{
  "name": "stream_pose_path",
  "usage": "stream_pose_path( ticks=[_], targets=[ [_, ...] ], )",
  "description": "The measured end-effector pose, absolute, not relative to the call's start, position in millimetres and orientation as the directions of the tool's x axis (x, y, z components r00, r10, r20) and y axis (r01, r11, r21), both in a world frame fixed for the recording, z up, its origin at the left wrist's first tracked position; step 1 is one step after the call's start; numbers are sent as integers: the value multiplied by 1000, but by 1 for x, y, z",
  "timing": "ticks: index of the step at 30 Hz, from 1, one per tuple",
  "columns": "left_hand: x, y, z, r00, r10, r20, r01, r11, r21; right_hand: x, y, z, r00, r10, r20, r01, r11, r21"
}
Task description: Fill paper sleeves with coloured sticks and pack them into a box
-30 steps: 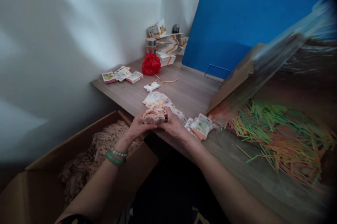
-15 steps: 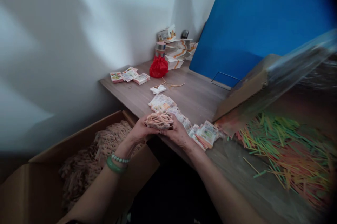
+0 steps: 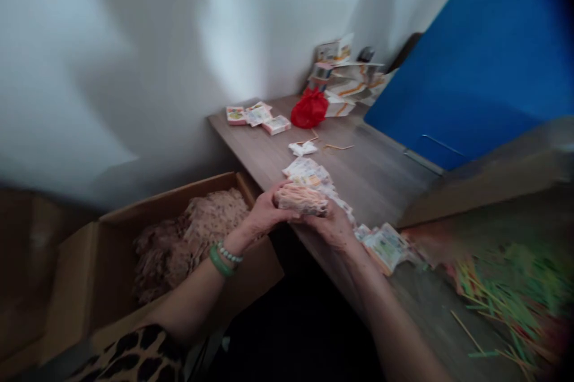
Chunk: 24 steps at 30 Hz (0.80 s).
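Between my two hands is a thick bundle of pale pink, folded packets (image 3: 301, 198), held over the table's front edge. My left hand (image 3: 264, 214) grips its left end, the thumb along the near side. On the right end my right hand (image 3: 334, 223) is closed in the same way. Just beyond the bundle lies a row of printed packets (image 3: 309, 173) on the table. Close to my right wrist rests a stack of printed packets (image 3: 385, 247). Below my left forearm an open cardboard box (image 3: 168, 196) holds a heap of similar pink bundles (image 3: 210, 214).
Coloured thin sticks (image 3: 506, 292) lie spread at the right beside a tilted carton (image 3: 484, 182). A blue board (image 3: 488, 65) leans behind. On the table (image 3: 372, 161) stand a red bag (image 3: 309, 108), white boxes (image 3: 338, 106) and small packet stacks (image 3: 258, 113).
The view has swung left, so everything sits further right in it, with more of the cardboard box showing. Both hands still hold the bundle, which appears slightly tilted.
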<state>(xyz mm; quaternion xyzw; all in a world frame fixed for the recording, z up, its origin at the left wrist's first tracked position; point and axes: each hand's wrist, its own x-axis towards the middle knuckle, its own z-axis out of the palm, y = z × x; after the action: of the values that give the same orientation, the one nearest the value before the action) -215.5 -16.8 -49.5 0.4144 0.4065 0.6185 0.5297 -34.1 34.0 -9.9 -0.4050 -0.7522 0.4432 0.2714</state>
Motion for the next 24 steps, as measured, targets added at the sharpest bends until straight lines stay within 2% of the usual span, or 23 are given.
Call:
stream_pose_path(
  ticks=[4, 8, 11, 15, 17, 21, 24],
  targets=[
    [-206, -20, -65, 34, 985, 168, -385, -142, 912, -36, 29, -15, -454, 890, 29, 303, 185, -935],
    [-211, -20, -68, 15, 984, 178, -393, -158, 906, -45, 26, -12, -494, 869, -13, 234, 118, -965],
    [-224, -35, -55, -61, 983, 171, -330, -181, 926, -60, 18, 2, -582, 813, -35, 210, 109, -971],
    [-259, -69, -35, -113, 982, 150, -210, -171, 963, -90, 2, 12, -739, 674, -8, 211, 220, -952],
    [-286, -85, -33, -174, 976, 133, -126, -156, 980, -103, -6, 6, -775, 632, -21, 211, 226, -951],
    [-355, -115, -52, -332, 941, 68, -60, -93, 994, -103, -15, -14, -696, 714, -75, 292, 187, -938],
    [-410, -136, -77, -425, 904, -56, 19, 71, 997, -86, -18, -22, -688, 720, -86, 332, 208, -920]
  ],
)
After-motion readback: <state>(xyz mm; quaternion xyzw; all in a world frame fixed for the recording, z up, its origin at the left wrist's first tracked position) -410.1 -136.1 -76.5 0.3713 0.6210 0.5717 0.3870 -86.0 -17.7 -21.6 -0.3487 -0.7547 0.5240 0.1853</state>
